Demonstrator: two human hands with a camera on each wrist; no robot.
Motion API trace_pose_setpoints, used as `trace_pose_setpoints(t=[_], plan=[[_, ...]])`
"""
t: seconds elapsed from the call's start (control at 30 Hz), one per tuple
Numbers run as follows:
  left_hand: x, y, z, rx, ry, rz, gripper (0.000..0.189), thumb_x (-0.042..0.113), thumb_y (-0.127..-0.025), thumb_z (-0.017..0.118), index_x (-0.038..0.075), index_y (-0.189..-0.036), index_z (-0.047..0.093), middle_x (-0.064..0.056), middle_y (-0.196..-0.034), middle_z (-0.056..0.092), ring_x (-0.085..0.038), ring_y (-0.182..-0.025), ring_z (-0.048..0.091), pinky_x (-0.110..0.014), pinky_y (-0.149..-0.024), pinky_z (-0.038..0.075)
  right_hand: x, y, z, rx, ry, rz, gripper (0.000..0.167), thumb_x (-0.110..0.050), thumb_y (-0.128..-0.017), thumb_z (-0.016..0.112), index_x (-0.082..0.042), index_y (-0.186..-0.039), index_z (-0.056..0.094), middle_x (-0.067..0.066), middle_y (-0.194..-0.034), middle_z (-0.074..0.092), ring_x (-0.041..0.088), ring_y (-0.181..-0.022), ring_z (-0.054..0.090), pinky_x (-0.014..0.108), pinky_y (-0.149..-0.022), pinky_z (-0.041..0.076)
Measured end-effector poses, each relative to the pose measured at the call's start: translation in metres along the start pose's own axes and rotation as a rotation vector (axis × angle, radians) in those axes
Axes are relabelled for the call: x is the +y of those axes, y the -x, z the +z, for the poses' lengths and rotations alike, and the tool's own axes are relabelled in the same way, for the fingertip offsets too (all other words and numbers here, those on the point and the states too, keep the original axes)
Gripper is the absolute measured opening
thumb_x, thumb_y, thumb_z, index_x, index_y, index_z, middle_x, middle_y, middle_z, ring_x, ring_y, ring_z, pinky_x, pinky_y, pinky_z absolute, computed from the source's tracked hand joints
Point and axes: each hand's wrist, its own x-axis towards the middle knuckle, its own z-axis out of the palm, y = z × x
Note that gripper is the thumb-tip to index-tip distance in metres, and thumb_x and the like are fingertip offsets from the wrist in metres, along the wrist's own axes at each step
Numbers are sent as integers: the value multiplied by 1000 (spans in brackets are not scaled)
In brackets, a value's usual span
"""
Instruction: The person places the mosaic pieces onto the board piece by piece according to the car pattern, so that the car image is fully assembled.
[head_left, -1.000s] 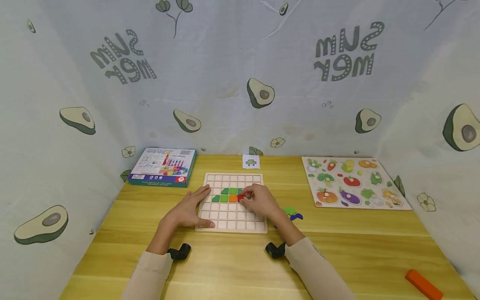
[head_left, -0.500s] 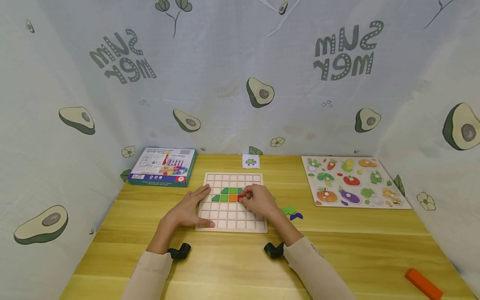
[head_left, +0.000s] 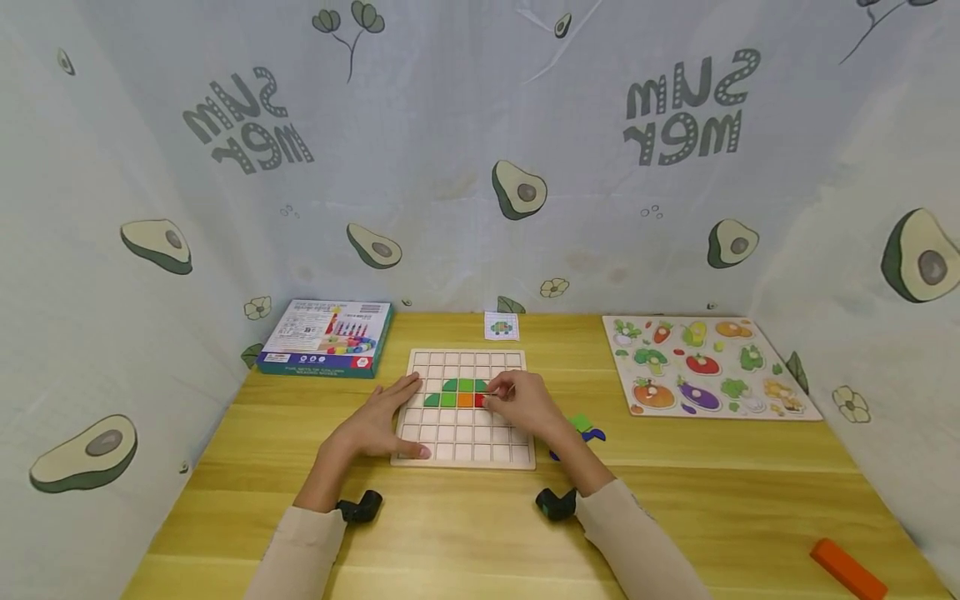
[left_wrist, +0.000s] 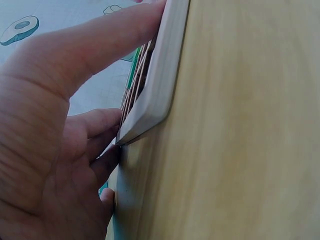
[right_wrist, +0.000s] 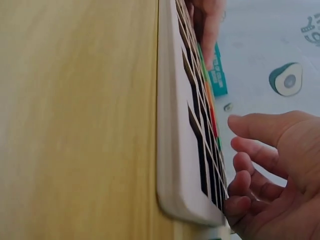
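Observation:
A wooden grid board (head_left: 464, 434) lies on the table. Green tiles (head_left: 448, 400), an orange tile (head_left: 466, 400) and a red tile (head_left: 479, 401) sit in its middle cells. My left hand (head_left: 375, 422) rests on the board's left side, fingers at the upper edge and thumb at the lower left corner. Over the right part of the tile row is my right hand (head_left: 525, 406), fingertips beside the red tile. In the right wrist view its thumb and index finger stand apart with nothing visible between them, near a small green tile (right_wrist: 218, 142).
Loose green pieces (head_left: 582, 423) and blue pieces (head_left: 594, 435) lie right of the board, partly behind the right forearm. A pattern card (head_left: 501, 326) is behind the board. A boxed set (head_left: 326, 337), a vegetable puzzle (head_left: 705, 367) and an orange block (head_left: 847, 568) lie farther out.
My right hand has shifted slightly right, and its thumb and fingers have come off the red tile, which shows more fully. The left hand stays in place on the board.

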Motion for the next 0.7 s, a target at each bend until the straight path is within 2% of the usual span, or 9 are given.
trace_pose_setpoints(t=[0.17,0.47,0.7], plan=[[0,0,1,-5,-7,-12,124,62,-69,86,16,-165,24,-3,-174,19,-30,-160,19,-56,-131,5,5,6,-14,19,4,5,13,-20,-92,78,-11,-102,77,2,-84,61,17,-75,52,26,-64,45],[1,1,1,-3,6,4,123,61,-69,86,13,-165,26,-6,-173,20,-32,-160,20,-58,-130,6,24,17,-41,49,40,7,18,-21,-93,77,-9,-107,77,4,-89,65,17,-77,52,25,-67,46],[1,0,1,1,12,8,123,61,-69,86,13,-165,26,-6,-173,20,-33,-160,21,-59,-130,5,39,23,-58,57,76,-17,16,-15,-94,76,-6,-108,78,4,-89,68,16,-73,53,25,-64,46]])
